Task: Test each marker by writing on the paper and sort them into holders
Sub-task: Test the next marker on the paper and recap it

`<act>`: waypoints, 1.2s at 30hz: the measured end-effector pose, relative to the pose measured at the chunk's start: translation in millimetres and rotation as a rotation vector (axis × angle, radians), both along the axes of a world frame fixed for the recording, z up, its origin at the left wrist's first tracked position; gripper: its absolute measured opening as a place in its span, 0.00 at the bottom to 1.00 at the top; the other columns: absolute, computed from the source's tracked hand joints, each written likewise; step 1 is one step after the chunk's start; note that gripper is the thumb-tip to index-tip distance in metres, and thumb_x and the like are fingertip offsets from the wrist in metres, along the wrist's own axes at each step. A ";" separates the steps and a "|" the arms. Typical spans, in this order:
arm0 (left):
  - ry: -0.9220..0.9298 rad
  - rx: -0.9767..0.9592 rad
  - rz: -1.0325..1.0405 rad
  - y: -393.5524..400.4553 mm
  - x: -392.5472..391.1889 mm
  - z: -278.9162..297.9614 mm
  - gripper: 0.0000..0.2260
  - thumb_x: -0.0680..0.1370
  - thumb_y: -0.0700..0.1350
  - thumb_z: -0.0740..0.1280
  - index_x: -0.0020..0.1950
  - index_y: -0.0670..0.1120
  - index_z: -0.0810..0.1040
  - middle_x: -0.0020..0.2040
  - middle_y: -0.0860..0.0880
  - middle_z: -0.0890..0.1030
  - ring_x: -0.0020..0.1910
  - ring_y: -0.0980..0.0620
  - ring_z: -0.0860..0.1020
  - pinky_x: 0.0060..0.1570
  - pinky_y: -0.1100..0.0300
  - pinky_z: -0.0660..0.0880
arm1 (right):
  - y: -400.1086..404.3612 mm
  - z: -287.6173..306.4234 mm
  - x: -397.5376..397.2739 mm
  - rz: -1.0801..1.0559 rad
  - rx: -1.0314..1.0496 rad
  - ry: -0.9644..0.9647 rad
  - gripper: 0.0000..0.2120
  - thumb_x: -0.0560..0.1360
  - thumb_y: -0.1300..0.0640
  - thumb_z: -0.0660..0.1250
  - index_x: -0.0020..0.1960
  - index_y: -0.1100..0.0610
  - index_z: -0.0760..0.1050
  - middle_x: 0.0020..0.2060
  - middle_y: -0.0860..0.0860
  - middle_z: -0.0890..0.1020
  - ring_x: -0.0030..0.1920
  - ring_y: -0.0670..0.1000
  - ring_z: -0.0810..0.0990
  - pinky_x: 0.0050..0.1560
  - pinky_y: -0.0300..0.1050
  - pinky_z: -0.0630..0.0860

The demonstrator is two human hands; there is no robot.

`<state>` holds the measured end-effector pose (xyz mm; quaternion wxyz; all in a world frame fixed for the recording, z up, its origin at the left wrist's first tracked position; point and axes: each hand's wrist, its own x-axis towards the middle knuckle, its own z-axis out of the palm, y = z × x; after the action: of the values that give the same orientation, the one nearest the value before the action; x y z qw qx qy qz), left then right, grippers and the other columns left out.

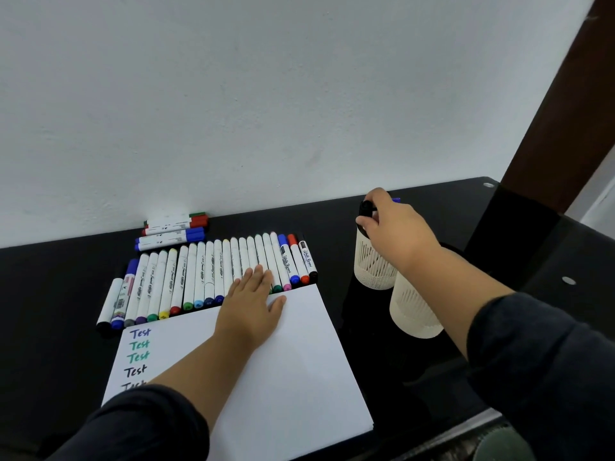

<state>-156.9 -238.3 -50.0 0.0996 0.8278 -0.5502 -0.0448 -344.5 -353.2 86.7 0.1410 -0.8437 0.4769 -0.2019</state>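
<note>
1. Black marker (366, 207) at the right of the frame, held by the right hand (396, 231), fingers curled round it, just over the far holder (371, 264).
2. Far holder: white, round, with slits, standing on the black table (60, 287). Near holder (412, 311) just in front of it, white too, partly hidden by the right arm.
3. Something blue (396, 200) peeking out behind the right hand; cannot tell what.
4. Left hand (253, 304) in the middle of the frame, fingers straight and flat, palm on the top edge of the paper (299, 361), fingertips on the marker row (206, 277).
5. Marker row: many white markers side by side above the paper, colored caps pointing near, running from middle left to middle right.
6. Paper: white, in the lower middle, with "Test" (139, 333) written down its left side in blue, green, green and black; a last word half hidden by the left sleeve.
7. Small pile (174, 231) of markers with red, green and blue caps lying sideways by the white wall (266, 94), above the row.
</note>
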 end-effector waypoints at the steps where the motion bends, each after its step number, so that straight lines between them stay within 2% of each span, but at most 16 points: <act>1: 0.000 0.000 -0.001 0.0 -0.2 0.1 0.27 0.82 0.56 0.48 0.77 0.47 0.45 0.78 0.50 0.44 0.76 0.52 0.42 0.72 0.58 0.40 | -0.9 1.0 0.7 -0.001 -0.002 0.022 0.13 0.81 0.52 0.57 0.63 0.57 0.66 0.51 0.57 0.79 0.44 0.54 0.76 0.42 0.48 0.74; 6: 0.004 0.005 0.000 0.5 0.0 0.5 0.27 0.82 0.56 0.48 0.77 0.47 0.45 0.78 0.49 0.44 0.76 0.52 0.42 0.72 0.58 0.40 | -3.9 2.7 3.3 -0.007 -0.077 0.210 0.15 0.82 0.52 0.54 0.60 0.59 0.72 0.51 0.56 0.79 0.46 0.53 0.75 0.44 0.43 0.70; 10: -0.009 0.013 -0.004 1.2 -1.6 2.3 0.26 0.82 0.55 0.48 0.77 0.47 0.46 0.78 0.49 0.45 0.76 0.52 0.42 0.72 0.58 0.40 | -4.1 4.1 6.0 -0.009 -0.088 0.338 0.13 0.82 0.55 0.52 0.47 0.61 0.71 0.44 0.56 0.75 0.42 0.53 0.72 0.41 0.45 0.67; 13: -0.034 0.027 -0.004 2.9 -2.8 4.6 0.26 0.82 0.55 0.47 0.77 0.47 0.46 0.78 0.49 0.45 0.76 0.52 0.42 0.72 0.59 0.40 | -3.7 5.0 6.2 -0.010 -0.097 0.322 0.13 0.81 0.55 0.54 0.52 0.62 0.73 0.45 0.57 0.76 0.43 0.55 0.73 0.42 0.47 0.68; 16: -0.093 0.079 -0.017 1.9 -4.2 8.9 0.26 0.82 0.55 0.45 0.77 0.45 0.45 0.78 0.47 0.44 0.76 0.50 0.42 0.72 0.57 0.40 | 0.5 8.0 5.6 0.045 -0.145 0.385 0.15 0.82 0.55 0.53 0.63 0.61 0.70 0.58 0.58 0.75 0.56 0.56 0.74 0.51 0.48 0.72; 18: -0.145 0.133 -0.032 -1.1 -4.9 13.9 0.27 0.82 0.55 0.45 0.77 0.45 0.44 0.78 0.46 0.44 0.76 0.49 0.42 0.73 0.55 0.41 | 4.8 11.3 5.4 0.078 -0.209 0.447 0.17 0.82 0.54 0.52 0.67 0.60 0.67 0.62 0.57 0.71 0.61 0.56 0.71 0.56 0.47 0.70; 22: -0.120 0.159 -0.017 -2.6 -1.0 21.6 0.27 0.82 0.56 0.45 0.77 0.44 0.43 0.78 0.45 0.43 0.76 0.49 0.42 0.73 0.55 0.41 | 12.9 14.7 10.9 0.140 -0.339 0.540 0.15 0.82 0.54 0.51 0.66 0.59 0.67 0.61 0.56 0.70 0.61 0.55 0.69 0.54 0.45 0.71; 28: -0.120 0.155 -0.001 18.1 26.7 22.0 0.27 0.82 0.56 0.44 0.77 0.43 0.44 0.78 0.46 0.44 0.76 0.50 0.43 0.72 0.56 0.41 | 20.6 14.8 41.2 0.354 -0.419 0.563 0.19 0.82 0.53 0.53 0.71 0.56 0.61 0.64 0.54 0.70 0.63 0.54 0.69 0.57 0.46 0.71; 33: -0.186 0.150 0.019 46.7 60.9 22.2 0.27 0.82 0.56 0.44 0.77 0.44 0.44 0.78 0.47 0.42 0.76 0.51 0.41 0.71 0.58 0.38 | 23.5 0.9 82.7 0.554 -0.522 0.558 0.17 0.82 0.54 0.53 0.70 0.55 0.62 0.60 0.53 0.73 0.58 0.52 0.71 0.53 0.44 0.70; 36: -0.182 0.168 0.057 63.3 83.4 22.6 0.27 0.82 0.57 0.44 0.77 0.45 0.43 0.77 0.48 0.41 0.76 0.53 0.40 0.71 0.59 0.37 | 25.3 -8.1 112.5 0.637 -0.524 0.549 0.19 0.82 0.54 0.53 0.72 0.55 0.61 0.61 0.52 0.73 0.59 0.52 0.71 0.53 0.44 0.70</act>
<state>-73.5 -175.0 -27.4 -0.0191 0.8493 -0.5275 -0.0126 -232.0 -327.9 78.6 -0.1521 -0.9767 0.1481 -0.0323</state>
